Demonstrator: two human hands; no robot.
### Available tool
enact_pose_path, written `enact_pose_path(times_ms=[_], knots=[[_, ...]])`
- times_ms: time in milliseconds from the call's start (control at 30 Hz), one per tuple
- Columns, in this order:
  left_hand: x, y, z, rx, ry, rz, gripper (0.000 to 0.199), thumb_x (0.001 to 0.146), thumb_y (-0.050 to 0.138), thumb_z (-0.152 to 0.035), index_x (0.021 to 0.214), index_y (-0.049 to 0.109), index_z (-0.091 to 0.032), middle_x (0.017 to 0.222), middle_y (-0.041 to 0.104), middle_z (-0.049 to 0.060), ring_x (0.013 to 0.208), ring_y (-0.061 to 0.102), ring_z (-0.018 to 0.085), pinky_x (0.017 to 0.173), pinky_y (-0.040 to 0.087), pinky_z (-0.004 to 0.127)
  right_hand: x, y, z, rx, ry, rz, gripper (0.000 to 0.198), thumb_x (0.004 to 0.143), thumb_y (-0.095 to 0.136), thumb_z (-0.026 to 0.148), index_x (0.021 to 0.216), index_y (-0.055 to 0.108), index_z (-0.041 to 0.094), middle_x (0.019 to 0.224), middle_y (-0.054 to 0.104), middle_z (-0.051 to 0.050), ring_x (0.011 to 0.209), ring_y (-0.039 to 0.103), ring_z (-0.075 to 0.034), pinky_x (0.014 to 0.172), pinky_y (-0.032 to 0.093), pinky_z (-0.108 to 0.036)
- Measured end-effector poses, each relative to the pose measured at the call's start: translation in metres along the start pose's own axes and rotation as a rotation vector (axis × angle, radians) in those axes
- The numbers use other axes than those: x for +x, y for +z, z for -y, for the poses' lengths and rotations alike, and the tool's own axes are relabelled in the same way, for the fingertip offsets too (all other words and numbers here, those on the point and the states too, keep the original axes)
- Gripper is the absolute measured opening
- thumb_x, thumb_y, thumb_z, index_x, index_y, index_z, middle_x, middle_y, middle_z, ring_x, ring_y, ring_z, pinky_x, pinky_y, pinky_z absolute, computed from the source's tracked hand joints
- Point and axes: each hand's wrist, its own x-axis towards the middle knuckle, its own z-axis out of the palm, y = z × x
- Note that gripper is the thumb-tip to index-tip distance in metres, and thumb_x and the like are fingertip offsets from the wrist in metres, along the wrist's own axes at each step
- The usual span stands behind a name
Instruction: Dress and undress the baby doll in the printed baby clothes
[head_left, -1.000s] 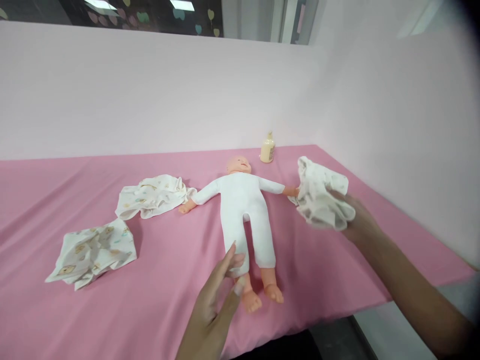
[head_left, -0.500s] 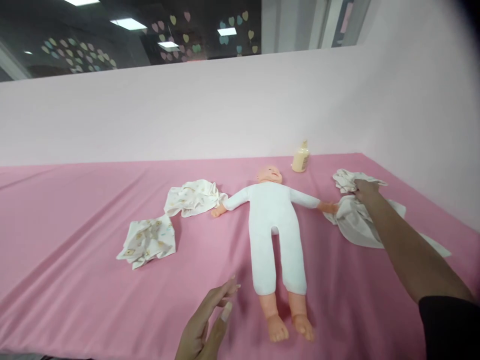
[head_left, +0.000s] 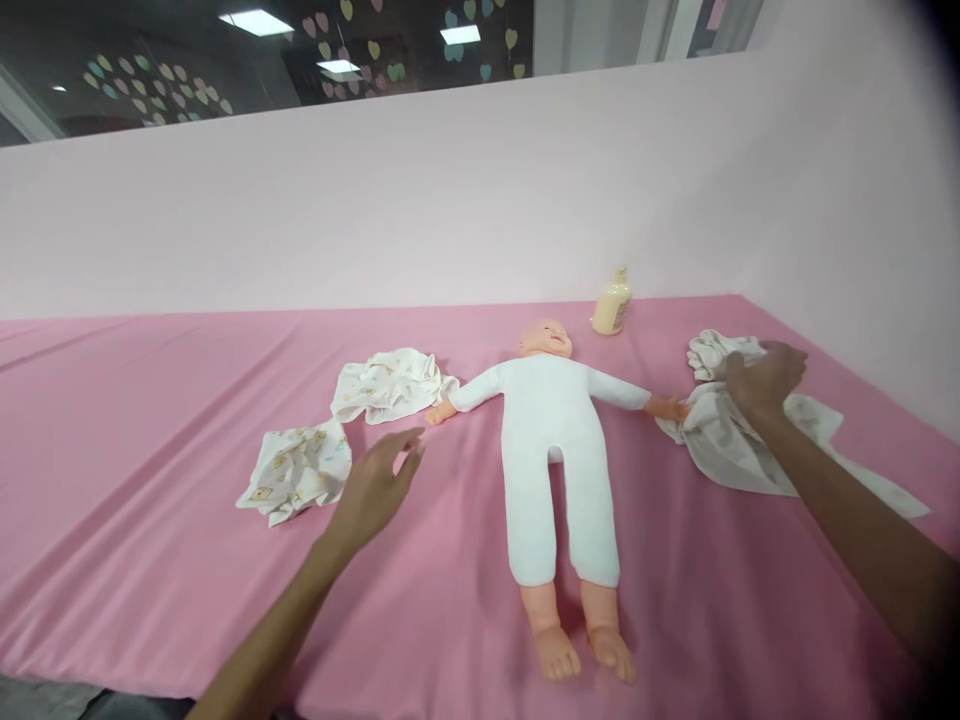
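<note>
2 patterned cloths, 9 o'clock from doll. left hand, 8 o'clock, loosely parted, holding nothing. doll on pink sheet, head 12. bottle, 1; label illegible. right hand, 3, at crumpled cloth; can't tell grip.

Baby-care practice room, by the look of it; home unlikely. Life-size baby doll laid on a broad pink-covered surface. Pump bottle at far edge; baby-print cloths left. Beyond pale low wall: dark glass, pastel hearts, rectangular light panels.
</note>
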Motion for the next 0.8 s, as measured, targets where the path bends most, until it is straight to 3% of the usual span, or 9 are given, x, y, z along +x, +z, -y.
enact_pose_path(times_ms=[100,200,300,367,467,567,667,733,800], knots=[[0.064,0.004,0.017,0.191,0.055,-0.07,0.044,0.099,0.035,-0.039,0.128,0.059,-0.017,0.129,0.063,0.012,0.119,0.056,0.028,0.103,0.044,0.042,-0.025,-0.009,0.026,0.111,-0.234,0.069,0.028,0.083,0.062,0.027,0.109,0.059,0.017,0.12,0.056,-0.023,0.126,0.042,-0.031,0.107,0.027,-0.041],[0.121,0.012,0.034,0.329,0.052,-0.149,0.048,0.097,0.041,-0.036,0.139,0.049,-0.015,0.14,0.051,0.015,0.13,0.046,0.031,0.106,0.039,0.043,-0.051,-0.014,0.055,0.229,-0.352,0.14,0.023,0.084,0.06,0.031,0.103,0.059,0.019,0.115,0.057,-0.018,0.121,0.045,-0.028,0.106,0.032,-0.04],[0.164,0.02,0.051,0.443,0.06,-0.068,0.057,0.094,0.046,-0.029,0.149,0.037,-0.016,0.148,0.04,0.018,0.132,0.04,0.036,0.104,0.039,0.047,-0.074,-0.016,0.078,0.299,-0.369,0.185,0.026,0.084,0.058,0.033,0.106,0.059,0.018,0.114,0.056,-0.015,0.115,0.05,-0.028,0.099,0.04,-0.042],[0.184,0.023,0.06,0.557,0.09,0.028,0.06,0.092,0.043,-0.019,0.151,0.034,-0.021,0.148,0.041,0.016,0.13,0.04,0.036,0.102,0.038,0.05,-0.086,-0.017,0.089,0.319,-0.392,0.208,0.028,0.085,0.057,0.033,0.108,0.059,0.019,0.113,0.056,-0.013,0.113,0.052,-0.027,0.098,0.043,-0.044],[0.203,0.025,0.069,0.645,0.094,0.108,0.055,0.09,0.043,-0.013,0.144,0.044,-0.02,0.137,0.052,0.017,0.124,0.045,0.035,0.1,0.037,0.051,-0.098,-0.02,0.099,0.333,-0.415,0.267,0.028,0.086,0.056,0.034,0.11,0.059,0.02,0.114,0.057,-0.012,0.113,0.054,-0.027,0.099,0.045,-0.045],[0.211,0.027,0.07,0.642,0.072,0.083,0.038,0.09,0.043,-0.014,0.125,0.058,-0.013,0.126,0.057,0.018,0.117,0.052,0.033,0.098,0.037,0.048,-0.102,-0.025,0.104,0.325,-0.395,0.298,0.028,0.086,0.056,0.036,0.11,0.059,0.021,0.116,0.058,-0.012,0.112,0.055,-0.028,0.099,0.045,-0.048],[0.215,0.021,0.069,0.624,0.019,0.028,0.029,0.089,0.045,-0.018,0.112,0.061,-0.015,0.117,0.06,0.016,0.107,0.058,0.031,0.09,0.042,0.042,-0.101,-0.03,0.109,0.335,-0.365,0.32,0.029,0.087,0.056,0.039,0.109,0.061,0.02,0.118,0.059,-0.012,0.111,0.056,-0.029,0.097,0.047,-0.049],[0.218,0.007,0.067,0.546,-0.033,-0.085,0.023,0.089,0.046,-0.023,0.104,0.061,-0.015,0.109,0.062,0.015,0.1,0.06,0.029,0.083,0.044,0.038,-0.102,-0.035,0.111,0.365,-0.371,0.319,0.03,0.087,0.055,0.04,0.109,0.061,0.02,0.117,0.06,-0.012,0.111,0.057,-0.028,0.096,0.048,-0.049],[0.219,-0.016,0.063,0.311,-0.036,-0.294,0.016,0.089,0.047,-0.023,0.095,0.058,-0.014,0.094,0.062,0.01,0.091,0.059,0.024,0.08,0.044,0.035,-0.105,-0.039,0.116,0.396,-0.386,0.305,0.029,0.088,0.055,0.039,0.109,0.061,0.02,0.118,0.06,-0.012,0.111,0.058,-0.027,0.096,0.049,-0.048]])
